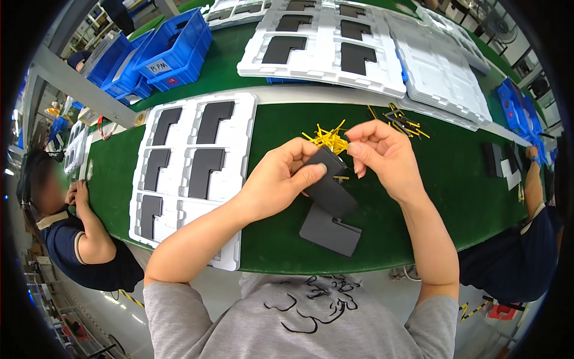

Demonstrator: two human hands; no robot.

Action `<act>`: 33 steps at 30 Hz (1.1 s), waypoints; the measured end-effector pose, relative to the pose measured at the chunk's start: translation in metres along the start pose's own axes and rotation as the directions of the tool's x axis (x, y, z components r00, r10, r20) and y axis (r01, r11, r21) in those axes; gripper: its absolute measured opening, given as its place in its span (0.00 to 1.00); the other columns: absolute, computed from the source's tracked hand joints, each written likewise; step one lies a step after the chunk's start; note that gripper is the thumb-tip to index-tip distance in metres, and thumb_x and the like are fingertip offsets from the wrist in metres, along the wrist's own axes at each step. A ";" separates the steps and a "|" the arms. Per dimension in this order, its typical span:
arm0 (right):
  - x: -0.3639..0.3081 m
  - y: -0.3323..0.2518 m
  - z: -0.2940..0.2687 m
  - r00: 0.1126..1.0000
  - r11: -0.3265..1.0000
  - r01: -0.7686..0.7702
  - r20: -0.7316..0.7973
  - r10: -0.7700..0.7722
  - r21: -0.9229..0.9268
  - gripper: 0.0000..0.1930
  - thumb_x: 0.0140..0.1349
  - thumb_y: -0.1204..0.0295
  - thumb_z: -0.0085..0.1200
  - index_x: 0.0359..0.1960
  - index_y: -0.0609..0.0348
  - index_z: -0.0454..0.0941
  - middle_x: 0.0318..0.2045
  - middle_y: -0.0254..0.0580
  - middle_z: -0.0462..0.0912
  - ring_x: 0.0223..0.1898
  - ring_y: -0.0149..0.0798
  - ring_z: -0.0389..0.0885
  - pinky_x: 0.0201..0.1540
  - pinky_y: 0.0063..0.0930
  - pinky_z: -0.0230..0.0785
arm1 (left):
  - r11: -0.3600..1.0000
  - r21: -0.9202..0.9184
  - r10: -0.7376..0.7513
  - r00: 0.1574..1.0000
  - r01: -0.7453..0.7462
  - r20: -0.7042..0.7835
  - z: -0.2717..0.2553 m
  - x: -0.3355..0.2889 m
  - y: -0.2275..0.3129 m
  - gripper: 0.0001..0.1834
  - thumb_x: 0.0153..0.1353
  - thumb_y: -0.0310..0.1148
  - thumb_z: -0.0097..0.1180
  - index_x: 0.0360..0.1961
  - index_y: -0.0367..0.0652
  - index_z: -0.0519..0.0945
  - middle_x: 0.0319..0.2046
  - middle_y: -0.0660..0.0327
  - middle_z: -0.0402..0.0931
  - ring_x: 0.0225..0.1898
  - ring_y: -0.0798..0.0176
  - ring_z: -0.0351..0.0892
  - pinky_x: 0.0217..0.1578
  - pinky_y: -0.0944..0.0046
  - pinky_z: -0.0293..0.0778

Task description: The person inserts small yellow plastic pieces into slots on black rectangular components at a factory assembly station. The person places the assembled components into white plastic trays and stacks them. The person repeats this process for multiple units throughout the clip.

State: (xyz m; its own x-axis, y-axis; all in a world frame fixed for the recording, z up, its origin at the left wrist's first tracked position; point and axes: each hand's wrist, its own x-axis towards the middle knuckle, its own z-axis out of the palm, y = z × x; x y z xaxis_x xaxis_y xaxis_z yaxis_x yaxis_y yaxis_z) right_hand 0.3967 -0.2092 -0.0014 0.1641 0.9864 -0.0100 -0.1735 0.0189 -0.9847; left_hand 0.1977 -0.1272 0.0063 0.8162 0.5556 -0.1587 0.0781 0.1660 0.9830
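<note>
My left hand point(278, 179) is closed around a black L-shaped flat block point(332, 190), thumb on its face near the upper end. The block is held tilted above the table. My right hand point(385, 155) is beside its upper end, thumb and forefinger pinched together; whatever is between them is too small to make out. Under the held block, a second black L-shaped block point(327, 233) lies on the green table point(275, 239), partly covered from view. Just beyond my hands is a loose heap of thin yellow strips point(327, 137), and one short strip shows beside the held block.
A white tray point(250, 119) with several black L-shaped blocks stands to the left. More filled trays point(323, 54) and stacked white trays point(439, 66) are at the back. Black and yellow strips point(406, 124) lie behind my right hand. Blue bins point(176, 57) stand back left. People sit at both sides.
</note>
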 end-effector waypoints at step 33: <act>-0.003 0.007 0.021 0.999 0.996 0.027 -0.017 -0.028 -0.086 0.07 0.62 0.71 0.58 0.34 0.63 0.78 0.23 0.30 0.76 0.21 0.20 0.71 0.23 0.15 0.63 | 0.906 0.366 0.250 0.967 -0.213 -0.057 0.010 -0.004 -0.002 0.20 0.65 0.21 0.49 0.58 0.39 0.64 0.42 0.58 0.78 0.40 0.72 0.76 0.36 0.72 0.75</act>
State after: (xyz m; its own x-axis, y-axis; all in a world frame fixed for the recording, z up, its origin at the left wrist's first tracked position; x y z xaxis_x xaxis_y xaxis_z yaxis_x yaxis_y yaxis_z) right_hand 0.3749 -0.2084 -0.0047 0.1850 0.9826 0.0148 -0.0845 0.0309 -0.9959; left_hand 0.2001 -0.1381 0.0062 0.7759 0.6249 0.0870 0.1071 -0.2662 0.9579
